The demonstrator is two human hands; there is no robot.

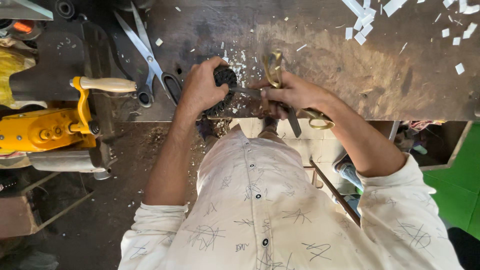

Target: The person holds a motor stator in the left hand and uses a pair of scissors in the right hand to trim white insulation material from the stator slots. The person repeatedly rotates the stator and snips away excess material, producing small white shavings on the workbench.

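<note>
Dark, worn workbench fills the top of your head view, strewn with white paper scraps toward its far right. Your left hand is clenched around a black toothed disc at the bench's near edge, covering most of it. Your right hand grips a pair of brass-handled scissors, fingers wrapped through the loops, with the dark blade pointing toward the disc and touching it. A second dark blade hangs below your right hand over the edge. Silver scissors lie flat on the bench just left of your left hand. Further left stands a yellow hand-cranked machine with a pale wooden handle. Below, your cream patterned shirt fills the foreground.
</note>
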